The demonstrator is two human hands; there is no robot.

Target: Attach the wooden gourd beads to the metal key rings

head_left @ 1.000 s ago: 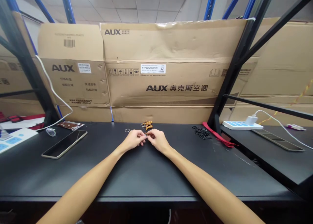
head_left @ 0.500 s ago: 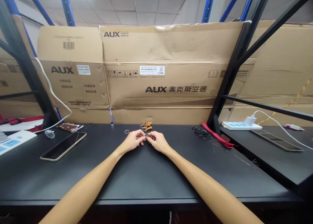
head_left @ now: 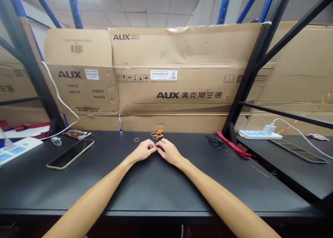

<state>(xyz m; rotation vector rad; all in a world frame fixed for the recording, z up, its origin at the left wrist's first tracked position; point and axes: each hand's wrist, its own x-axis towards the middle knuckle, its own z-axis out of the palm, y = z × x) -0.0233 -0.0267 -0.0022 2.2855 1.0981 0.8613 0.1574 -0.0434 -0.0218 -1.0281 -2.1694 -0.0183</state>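
Observation:
My left hand (head_left: 143, 151) and my right hand (head_left: 168, 150) rest together on the black table (head_left: 156, 182), fingertips pinched against each other around something tiny that I cannot make out. Just beyond the fingers lies a small cluster of brown wooden beads with metal rings (head_left: 156, 134). A single loose metal ring (head_left: 136, 139) lies to the left of the beads, a short way from my left hand.
A phone (head_left: 70, 153) lies face up at the left, with a clear plastic piece (head_left: 56, 141) and a brown packet (head_left: 77, 134) behind it. Black rings (head_left: 216, 142) and a red strap (head_left: 234, 146) lie at the right. Cardboard boxes (head_left: 182, 71) wall the back. Power strips sit at both sides.
Both hands stayed pinched together in the same place, with only slight finger movement. The small item seen between the fingertips earlier is now hidden. The camera shifted a little.

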